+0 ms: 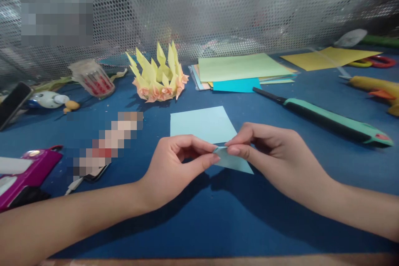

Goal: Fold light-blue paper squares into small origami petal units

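Between the fingertips of both hands is a small piece of light blue paper (234, 163), with one pointed corner hanging toward the lower right. My left hand (183, 160) pinches its left end between thumb and forefinger. From the other side my right hand (264, 149) pinches it the same way, so the fingers partly cover the paper and any fold in it. Just beyond my hands a light blue sheet (201, 122) lies flat on the blue table (174, 232). Farther back stands a yellow folded-paper crown (160, 72) with pink paper flowers round its base.
A stack of coloured paper (240, 68) lies at the back, a yellow sheet (327, 58) right of it. On the right rest a green-and-black long-nosed lighter (336, 122) and a yellow glue gun (374, 87). Leftward are a jar (93, 79), a phone (12, 104) and a purple tape dispenser (34, 170).
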Motion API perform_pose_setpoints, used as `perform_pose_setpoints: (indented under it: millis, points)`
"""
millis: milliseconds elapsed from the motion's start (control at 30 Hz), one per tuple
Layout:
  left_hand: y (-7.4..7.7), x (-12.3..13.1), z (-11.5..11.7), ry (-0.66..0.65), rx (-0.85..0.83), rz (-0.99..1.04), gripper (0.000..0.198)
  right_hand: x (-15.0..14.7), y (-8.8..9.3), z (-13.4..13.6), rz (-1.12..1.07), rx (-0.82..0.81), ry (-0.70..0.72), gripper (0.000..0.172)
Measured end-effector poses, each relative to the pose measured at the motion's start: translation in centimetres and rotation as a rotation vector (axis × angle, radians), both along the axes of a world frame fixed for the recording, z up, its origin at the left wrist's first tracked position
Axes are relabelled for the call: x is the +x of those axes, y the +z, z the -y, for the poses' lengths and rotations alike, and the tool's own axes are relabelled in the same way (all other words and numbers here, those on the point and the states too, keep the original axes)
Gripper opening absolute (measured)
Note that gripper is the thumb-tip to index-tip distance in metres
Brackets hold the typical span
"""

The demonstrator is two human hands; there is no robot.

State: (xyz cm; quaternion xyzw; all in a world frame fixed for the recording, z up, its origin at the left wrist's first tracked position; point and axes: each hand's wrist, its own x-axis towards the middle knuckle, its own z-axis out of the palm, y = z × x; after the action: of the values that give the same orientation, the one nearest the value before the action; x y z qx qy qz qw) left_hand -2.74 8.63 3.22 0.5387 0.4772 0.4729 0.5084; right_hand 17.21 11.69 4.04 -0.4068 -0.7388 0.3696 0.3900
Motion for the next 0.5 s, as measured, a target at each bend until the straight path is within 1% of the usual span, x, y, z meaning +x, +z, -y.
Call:
perform_pose_setpoints:
  millis: [100,133,200,267,400,500]
  points:
    - [0.08,0.08,-0.07,0.090,0.041,0.003,0.012,0.02,-0.38,-0.34,-0.038,-0.040,0.024,0.023]
    - [0.09,0.07,-0.12,0.112,0.043,0.010,0.013,0.01,-0.48,-0.45,-0.055,-0.057,0.039,0.026]
    - [0.06,0.02,-0.24,0.115,0.030,0.040,0.016,-0.04,-0.55,-0.61,-0.073,-0.092,0.071,0.028]
    - [-0.01,-0.01,-0.35,0.063,-0.007,0.056,0.019,-0.11,-0.50,-0.66,-0.068,-0.089,0.059,0.021]
    - [-0.17,0.02,-0.35,-0.049,-0.047,0.019,0.019,-0.13,-0.36,-0.44,-0.036,0.031,-0.040,0.011]
    - [-0.16,-0.01,-0.19,-0.138,-0.033,0.058,0.027,0.01,-0.43,-0.11,-0.028,0.066,-0.038,0.008]
